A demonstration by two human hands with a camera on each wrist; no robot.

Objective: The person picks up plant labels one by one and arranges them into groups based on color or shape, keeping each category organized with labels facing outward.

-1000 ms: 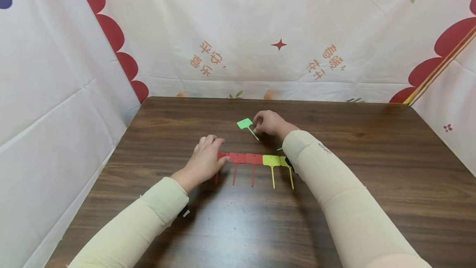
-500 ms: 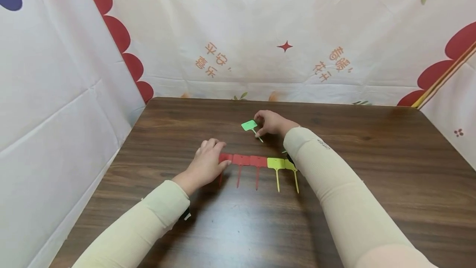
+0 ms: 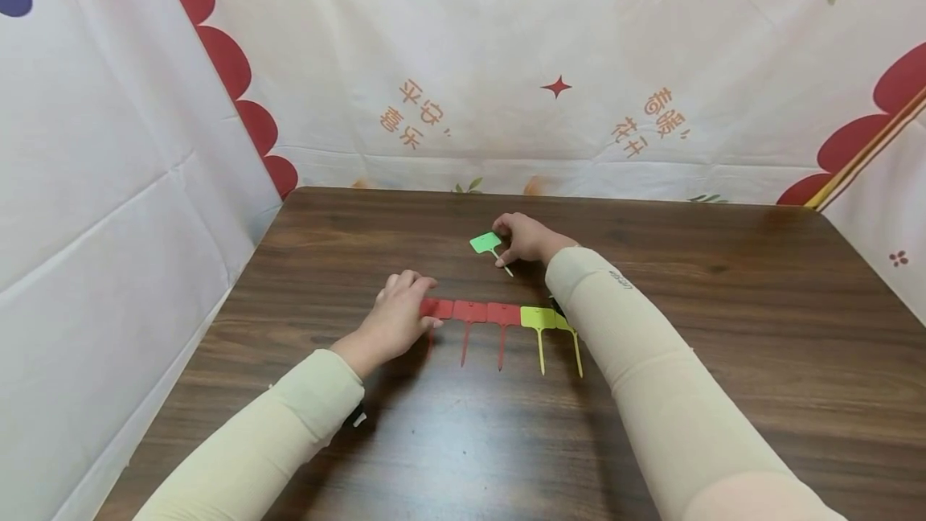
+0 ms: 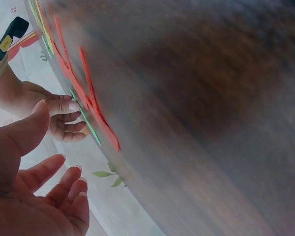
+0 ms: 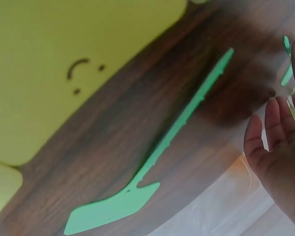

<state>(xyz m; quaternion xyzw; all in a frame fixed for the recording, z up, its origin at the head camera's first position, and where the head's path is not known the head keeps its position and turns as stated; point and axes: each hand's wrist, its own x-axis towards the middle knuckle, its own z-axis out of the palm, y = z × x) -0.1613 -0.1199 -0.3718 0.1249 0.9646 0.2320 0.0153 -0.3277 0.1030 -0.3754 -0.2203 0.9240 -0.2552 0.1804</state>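
Observation:
A row of flat plastic tags with thin stems lies on the table: three red tags (image 3: 470, 312), then yellow tags (image 3: 538, 317). My left hand (image 3: 394, 312) hovers at the row's left end, overlapping the leftmost red tag in the head view, its fingers loosely bent around nothing. Beyond the row, my right hand (image 3: 526, 239) is at a green tag (image 3: 485, 244), thumb by the stem and fingertips close to the plate's corner, fingers relaxed. A second green tag (image 5: 108, 211) with a notched stem shows in the right wrist view; my right forearm hides it in the head view.
The dark wood-grain table (image 3: 723, 296) reaches back to a white printed curtain (image 3: 492, 47). Another curtain (image 3: 108, 207) hangs along the left side. A yellow tag (image 5: 88, 73) with a drawn smiley fills the right wrist view's upper left corner.
My right hand has closed in slightly on the green tag, which lies in much the same place. The head view has shifted a little; my left hand hardly moves.

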